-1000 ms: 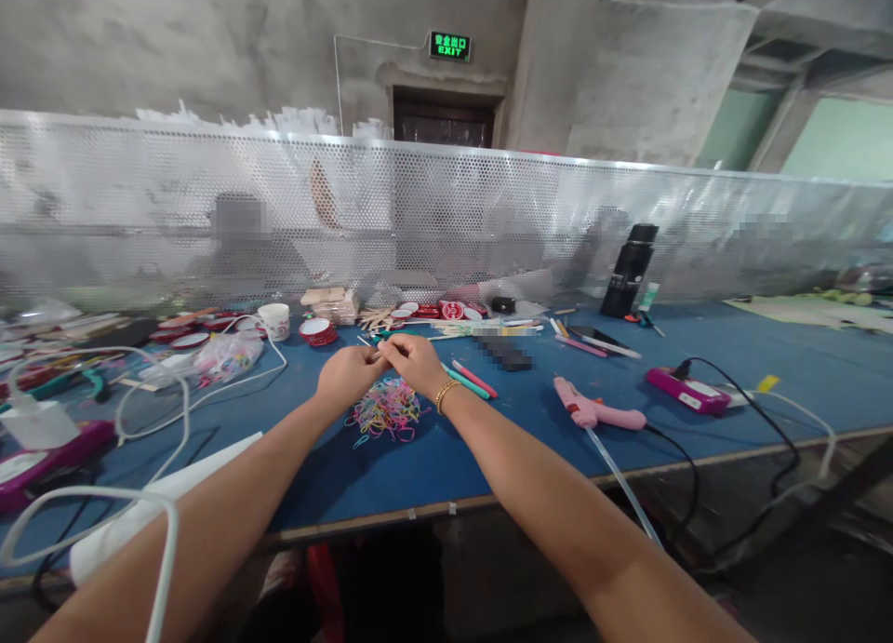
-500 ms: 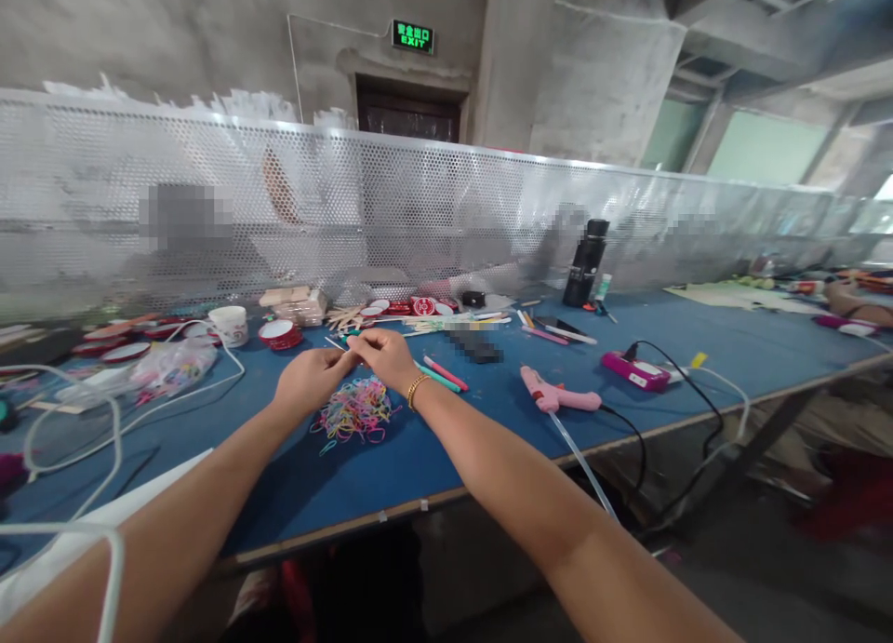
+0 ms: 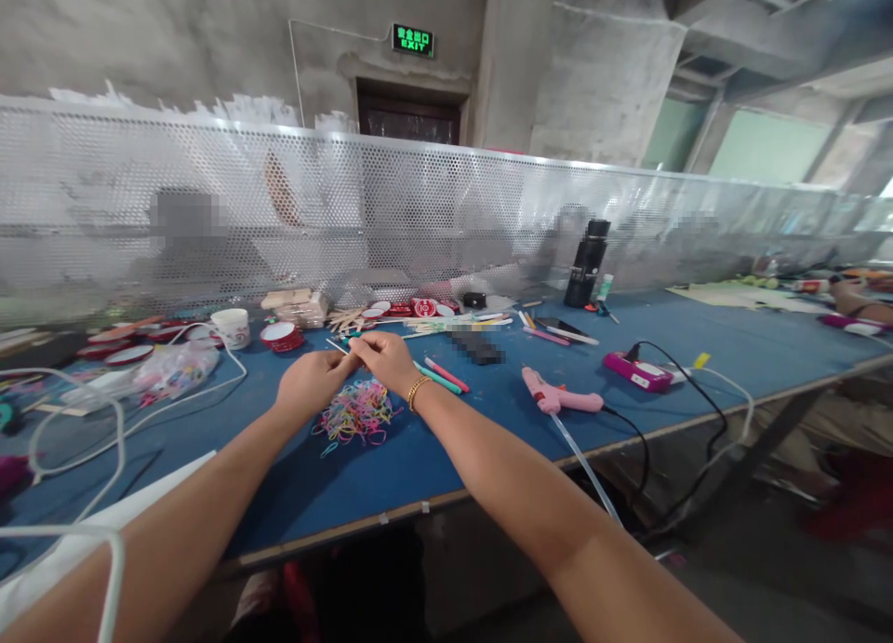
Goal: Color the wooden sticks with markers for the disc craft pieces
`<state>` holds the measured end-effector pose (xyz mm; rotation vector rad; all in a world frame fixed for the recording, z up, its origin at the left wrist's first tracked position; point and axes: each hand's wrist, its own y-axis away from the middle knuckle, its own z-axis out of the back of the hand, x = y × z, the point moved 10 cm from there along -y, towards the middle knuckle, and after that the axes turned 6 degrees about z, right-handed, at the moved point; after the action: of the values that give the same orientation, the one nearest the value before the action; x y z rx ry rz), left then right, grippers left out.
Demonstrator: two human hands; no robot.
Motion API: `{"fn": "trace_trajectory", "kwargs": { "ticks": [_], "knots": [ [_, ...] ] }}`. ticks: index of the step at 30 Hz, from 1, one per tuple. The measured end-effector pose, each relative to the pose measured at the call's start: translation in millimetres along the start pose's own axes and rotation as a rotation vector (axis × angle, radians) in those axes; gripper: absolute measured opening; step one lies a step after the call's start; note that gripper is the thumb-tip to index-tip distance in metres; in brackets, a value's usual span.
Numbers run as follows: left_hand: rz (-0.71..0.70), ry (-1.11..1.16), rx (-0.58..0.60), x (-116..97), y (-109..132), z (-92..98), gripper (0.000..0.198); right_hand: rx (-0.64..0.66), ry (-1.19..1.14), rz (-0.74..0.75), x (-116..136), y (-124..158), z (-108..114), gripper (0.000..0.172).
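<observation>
Both hands meet over the far edge of a pile of coloured bands (image 3: 358,412) on the blue worktop (image 3: 327,499). Left hand (image 3: 307,379): fingers curled, thumb side up, closed on a thin pale stick (image 3: 336,347). Right hand (image 3: 385,358), gold bracelet (image 3: 416,394) at the wrist: fingers bent, tips brought together against the left fingertips; whether it too grips the stick, cannot tell.

Stick: sits at the meeting point of the hands, only a short length showing. Long axis slants; free end points away from the person and to the left, other end runs in among the fingers, hidden.

Just right of the right hand, a pink marker (image 3: 447,374) and a teal marker (image 3: 438,377), side by side, slanting the same way. Farther right, a pink glue gun (image 3: 551,395), nozzle away and to the left, handle to the right.

Writing: green lit sign (image 3: 413,39) on the wall, "安全出口" above "EXIT". Red round piece (image 3: 425,307) at the back carries a white emblem, too small to read. Black bottle (image 3: 586,271) has pale marks, illegible. White label on the purple power strip (image 3: 636,371), also unreadable.
</observation>
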<state>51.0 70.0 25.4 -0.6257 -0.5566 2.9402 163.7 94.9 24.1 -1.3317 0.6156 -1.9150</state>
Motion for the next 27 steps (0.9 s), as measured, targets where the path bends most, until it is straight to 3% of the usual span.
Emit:
{"fn": "trace_trajectory", "kwargs": {
  "ticks": [6,14,22,27],
  "knots": [
    [-0.029,0.001,0.05,-2,-1,-3.2,0.048,0.027,0.062,0.02,5,0,0,0.041],
    [0.027,-0.011,-0.003,4,-1,4.1,0.051,0.04,0.029,0.05,12,0,3,0.04],
    [-0.099,0.125,-0.063,-8,2,8.5,0.048,-0.199,0.017,-0.025,-9,-10,55,0.036],
    [-0.089,0.188,-0.106,6,-7,7.5,0.035,-0.251,0.105,-0.051,-19,-9,77,0.037]
  ]
}}
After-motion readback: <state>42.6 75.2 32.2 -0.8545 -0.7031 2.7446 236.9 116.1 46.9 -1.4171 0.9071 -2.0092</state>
